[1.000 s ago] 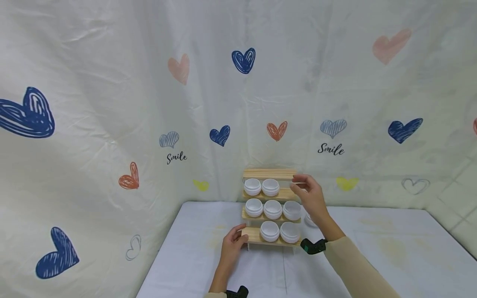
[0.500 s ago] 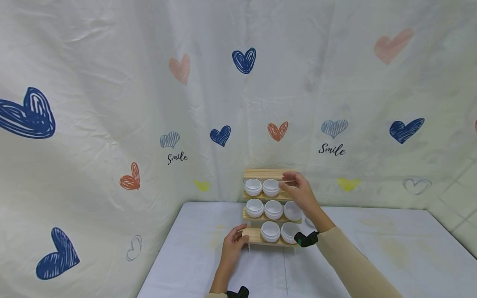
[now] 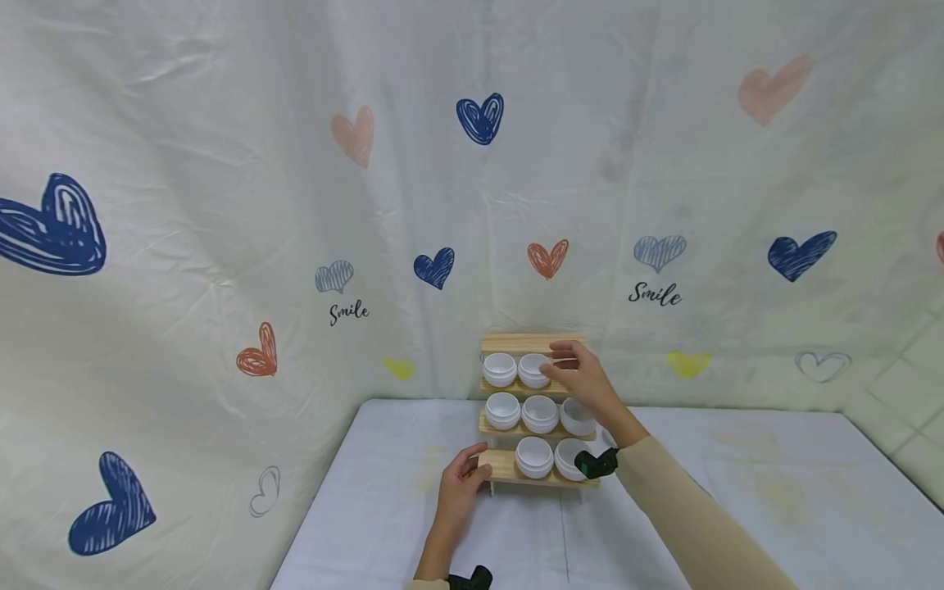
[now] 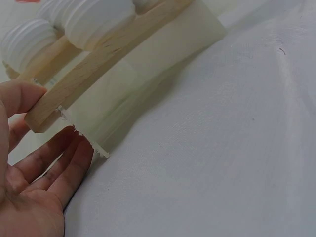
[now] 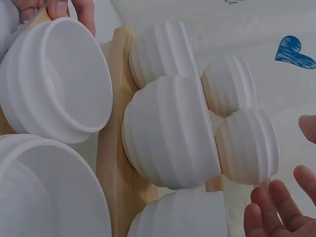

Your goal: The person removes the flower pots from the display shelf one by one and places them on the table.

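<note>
A: What does the head view show?

B: A person faces a three-tier wooden rack (image 3: 534,410) standing on a white-covered table (image 3: 737,492), against a cloth backdrop (image 3: 221,205) printed with hearts. The rack carries small white bowls: two on the top tier, three in the middle, two at the bottom. The right hand (image 3: 583,378) reaches to the top tier, its fingers loosely bent beside the right-hand bowl (image 3: 533,369) there; whether it grips that bowl or only touches it, I cannot tell. The left hand (image 3: 460,483) rests at the left end of the bottom tier, thumb on the wood, steadying the rack.

A: Which step does that look like?

B: I judge it to be the handling of the top-tier bowl. The next move would call for a firm pinch on its rim and a lift clear of the neighbouring bowl.

A: And the left wrist view?

B: The left hand (image 4: 34,173) lies relaxed, thumb against the end of the wooden slat (image 4: 98,64), fingers straight below it.

A: The right wrist view?

B: Ribbed white bowls (image 5: 170,131) crowd the wooden tiers, mouths open. Fingertips (image 5: 74,10) touch the rim of one bowl (image 5: 57,81) at the upper left. The left hand's fingers (image 5: 276,207) show at the lower right.
</note>
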